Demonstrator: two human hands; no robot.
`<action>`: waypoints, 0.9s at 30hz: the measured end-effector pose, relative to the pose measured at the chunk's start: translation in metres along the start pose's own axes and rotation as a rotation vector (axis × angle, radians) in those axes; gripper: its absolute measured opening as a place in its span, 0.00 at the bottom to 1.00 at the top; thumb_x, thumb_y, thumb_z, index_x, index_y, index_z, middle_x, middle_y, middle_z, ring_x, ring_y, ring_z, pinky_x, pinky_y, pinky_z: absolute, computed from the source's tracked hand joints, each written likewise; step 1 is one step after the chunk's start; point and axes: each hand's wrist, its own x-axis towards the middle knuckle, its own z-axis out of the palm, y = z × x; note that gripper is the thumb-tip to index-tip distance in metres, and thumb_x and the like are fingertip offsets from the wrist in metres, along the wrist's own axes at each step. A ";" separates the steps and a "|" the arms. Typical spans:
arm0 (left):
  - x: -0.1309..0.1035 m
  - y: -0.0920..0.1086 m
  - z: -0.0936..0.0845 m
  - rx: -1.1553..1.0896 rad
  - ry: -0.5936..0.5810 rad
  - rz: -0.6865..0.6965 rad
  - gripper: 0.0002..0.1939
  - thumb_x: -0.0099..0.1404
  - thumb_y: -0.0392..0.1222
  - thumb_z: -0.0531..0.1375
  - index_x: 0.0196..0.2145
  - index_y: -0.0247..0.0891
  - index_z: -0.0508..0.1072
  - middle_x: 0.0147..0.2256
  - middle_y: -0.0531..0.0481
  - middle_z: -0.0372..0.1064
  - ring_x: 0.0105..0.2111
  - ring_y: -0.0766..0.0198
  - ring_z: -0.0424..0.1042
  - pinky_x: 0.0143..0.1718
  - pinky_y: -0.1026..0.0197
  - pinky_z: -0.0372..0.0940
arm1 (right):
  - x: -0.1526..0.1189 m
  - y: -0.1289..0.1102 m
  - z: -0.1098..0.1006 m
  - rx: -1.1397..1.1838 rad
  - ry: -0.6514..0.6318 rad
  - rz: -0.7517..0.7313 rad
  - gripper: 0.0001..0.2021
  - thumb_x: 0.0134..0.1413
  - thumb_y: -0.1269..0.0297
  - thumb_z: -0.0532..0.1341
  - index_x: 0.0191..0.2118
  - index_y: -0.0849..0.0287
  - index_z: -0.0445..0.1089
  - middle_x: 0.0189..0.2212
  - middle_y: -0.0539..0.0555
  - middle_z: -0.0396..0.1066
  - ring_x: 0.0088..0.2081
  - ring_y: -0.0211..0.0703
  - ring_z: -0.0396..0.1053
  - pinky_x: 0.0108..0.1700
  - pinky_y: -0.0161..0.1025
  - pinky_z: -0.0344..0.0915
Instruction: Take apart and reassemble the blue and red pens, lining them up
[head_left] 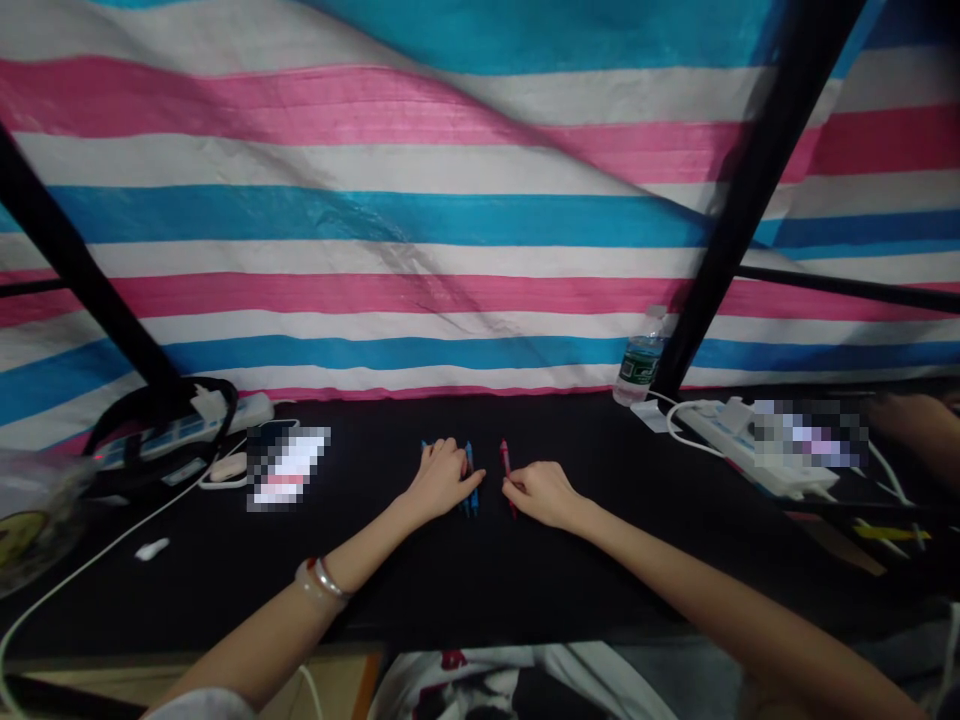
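Several blue pens (472, 480) lie on the black table near its middle. My left hand (442, 478) rests over them, palm down, with the thumb stretched toward the right across the pens; part of the pens is hidden under it. To the right lies a red pen (505, 458), pointing away from me. My right hand (544, 492) has its fingers curled, with thumb and forefinger on the lower part of the red pen. A gap of bare table separates the two hands.
A phone (292, 468), an earbud-like white thing (152, 549) and a power strip (187, 428) are at left. A water bottle (639, 362) stands back right, near another power strip (757, 450). Another person's hand (919, 430) is at far right. The striped sheet (420, 300) hangs behind.
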 end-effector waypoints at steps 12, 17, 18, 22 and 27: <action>0.002 -0.001 0.006 -0.060 -0.024 -0.009 0.13 0.58 0.46 0.54 0.21 0.36 0.65 0.30 0.49 0.60 0.36 0.57 0.62 0.45 0.49 0.52 | 0.001 0.002 -0.001 -0.022 -0.044 0.006 0.21 0.60 0.59 0.46 0.27 0.58 0.73 0.24 0.53 0.74 0.27 0.40 0.70 0.28 0.34 0.50; 0.005 -0.003 0.008 -0.233 0.049 -0.081 0.12 0.59 0.45 0.53 0.22 0.36 0.64 0.25 0.53 0.60 0.29 0.63 0.62 0.41 0.54 0.53 | 0.001 0.002 -0.001 -0.015 -0.036 0.018 0.23 0.61 0.58 0.45 0.26 0.57 0.73 0.24 0.53 0.74 0.27 0.40 0.71 0.28 0.35 0.50; 0.006 -0.003 0.008 -0.300 0.073 -0.104 0.12 0.59 0.46 0.53 0.23 0.36 0.64 0.23 0.55 0.59 0.26 0.65 0.61 0.37 0.58 0.55 | 0.001 0.002 -0.001 -0.007 -0.026 0.023 0.23 0.61 0.57 0.45 0.25 0.57 0.72 0.23 0.53 0.73 0.27 0.40 0.70 0.27 0.35 0.50; 0.008 -0.005 0.004 -0.582 0.225 -0.160 0.14 0.62 0.50 0.51 0.26 0.38 0.62 0.17 0.59 0.52 0.19 0.69 0.54 0.24 0.66 0.51 | 0.003 0.007 0.001 0.050 0.044 0.037 0.25 0.62 0.53 0.44 0.22 0.57 0.69 0.20 0.52 0.71 0.25 0.39 0.69 0.26 0.35 0.47; 0.007 -0.002 -0.003 -0.676 0.434 -0.175 0.12 0.62 0.50 0.53 0.30 0.37 0.63 0.17 0.61 0.50 0.18 0.71 0.53 0.22 0.68 0.51 | 0.005 0.015 0.004 0.150 0.136 0.087 0.23 0.62 0.53 0.44 0.23 0.57 0.66 0.17 0.49 0.66 0.22 0.37 0.65 0.25 0.35 0.46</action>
